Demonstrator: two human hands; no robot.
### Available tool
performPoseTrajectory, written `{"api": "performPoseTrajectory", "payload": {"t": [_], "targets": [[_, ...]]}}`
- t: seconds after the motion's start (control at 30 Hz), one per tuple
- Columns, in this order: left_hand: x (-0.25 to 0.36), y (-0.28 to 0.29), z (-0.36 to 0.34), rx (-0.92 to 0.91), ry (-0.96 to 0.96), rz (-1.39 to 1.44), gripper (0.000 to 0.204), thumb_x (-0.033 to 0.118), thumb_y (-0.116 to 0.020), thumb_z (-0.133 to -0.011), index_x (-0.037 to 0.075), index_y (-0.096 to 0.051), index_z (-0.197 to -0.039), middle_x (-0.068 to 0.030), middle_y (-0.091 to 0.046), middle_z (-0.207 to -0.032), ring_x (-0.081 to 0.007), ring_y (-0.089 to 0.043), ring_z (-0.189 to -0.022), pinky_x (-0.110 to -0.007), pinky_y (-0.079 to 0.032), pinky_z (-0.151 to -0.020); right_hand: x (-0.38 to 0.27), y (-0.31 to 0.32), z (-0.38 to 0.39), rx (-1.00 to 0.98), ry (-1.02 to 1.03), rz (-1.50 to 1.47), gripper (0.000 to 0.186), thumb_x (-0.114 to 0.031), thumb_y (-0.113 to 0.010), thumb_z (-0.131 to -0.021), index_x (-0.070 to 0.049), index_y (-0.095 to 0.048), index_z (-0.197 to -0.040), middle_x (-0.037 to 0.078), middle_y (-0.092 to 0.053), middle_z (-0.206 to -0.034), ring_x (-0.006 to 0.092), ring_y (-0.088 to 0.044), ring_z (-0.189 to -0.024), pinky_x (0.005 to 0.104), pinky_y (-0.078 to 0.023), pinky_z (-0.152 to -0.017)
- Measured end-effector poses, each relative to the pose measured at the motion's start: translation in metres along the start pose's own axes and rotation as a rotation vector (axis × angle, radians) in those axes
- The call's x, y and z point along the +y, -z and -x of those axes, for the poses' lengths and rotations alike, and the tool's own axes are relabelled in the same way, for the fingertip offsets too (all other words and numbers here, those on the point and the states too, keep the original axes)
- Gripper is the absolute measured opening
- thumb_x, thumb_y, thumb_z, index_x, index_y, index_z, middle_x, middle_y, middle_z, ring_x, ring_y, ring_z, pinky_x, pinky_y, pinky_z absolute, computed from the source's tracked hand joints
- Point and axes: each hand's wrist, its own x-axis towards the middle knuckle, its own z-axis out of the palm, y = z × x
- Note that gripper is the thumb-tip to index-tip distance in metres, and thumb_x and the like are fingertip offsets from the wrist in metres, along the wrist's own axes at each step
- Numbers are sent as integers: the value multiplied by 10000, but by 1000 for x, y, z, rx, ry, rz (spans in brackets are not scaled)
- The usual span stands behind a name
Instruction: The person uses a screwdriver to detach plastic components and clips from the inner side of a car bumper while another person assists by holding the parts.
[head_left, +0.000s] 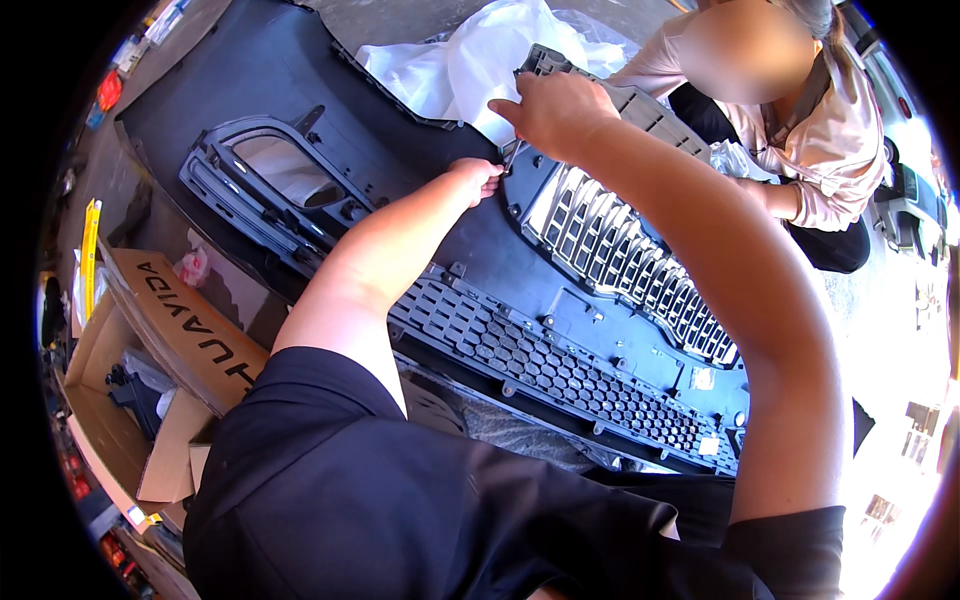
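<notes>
Dark shirt [400, 480] fills the bottom of the frame; beyond it, both hands work close together at the grille's top end.
Right of centre, the car grille [620, 240] lies against a bumper [480, 235], its long axis slanting down toward lower right, away from the hands. Left hand [476, 182], fingers curled, is just beside its edge; right hand [565, 115] bends above. Whether either grasps something, I cannot tell.
</notes>
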Motion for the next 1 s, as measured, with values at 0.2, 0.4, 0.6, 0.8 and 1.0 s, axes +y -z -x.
{"api": "performPoseTrajectory", "payload": {"t": [0.2,0.4,0.6,0.8,1.0], "targets": [[4,-15,7,-6,4,-15,103,160,-693,-994,68,-721,-1032,-58,-711,-1027,-230,-670,-992,-448,-511,-1034,25,-28,-12,203,165,86,526,-547,-532,-1026,-64,-653,-1198,149,-755,-960,358,-722,-1009,487,-562,-874],[5,-12,8,-34,7,-5,115,177,-708,-986,74,-725,-1031,-58,-711,-1050,-233,-665,-1026,-453,-498,-1052,20,-13,-7,114,119,43,526,-533,-521,-1032,-67,-645,-1242,142,-752,-965,338,-723,-1008,466,-558,-893],[3,2,4,-55,51,-9,140,188,-746,-956,89,-746,-1054,-63,-721,-1123,-223,-655,-1115,-433,-486,-1090,11,-8,-12,-15,18,97,494,-508,-494,-1043,-82,-624,-1257,155,-749,-981,342,-717,-1037,451,-550,-921],[9,-10,2,-75,49,-27,140,195,-751,-955,90,-748,-1048,-62,-719,-1118,-225,-653,-1119,-430,-490,-1088,34,-32,-22,191,163,-11,508,-550,-502,-1039,-90,-691,-1143,162,-753,-1001,343,-722,-1009,456,-555,-904],[3,1,1,-51,58,-20,143,199,-745,-962,84,-745,-1047,-73,-710,-1131,-234,-650,-1125,-436,-490,-1091,1,7,-10,-124,-1,25,628,-589,-558,-997,-45,-596,-1307,194,-732,-1130,366,-707,-1087,447,-561,-916]]}}
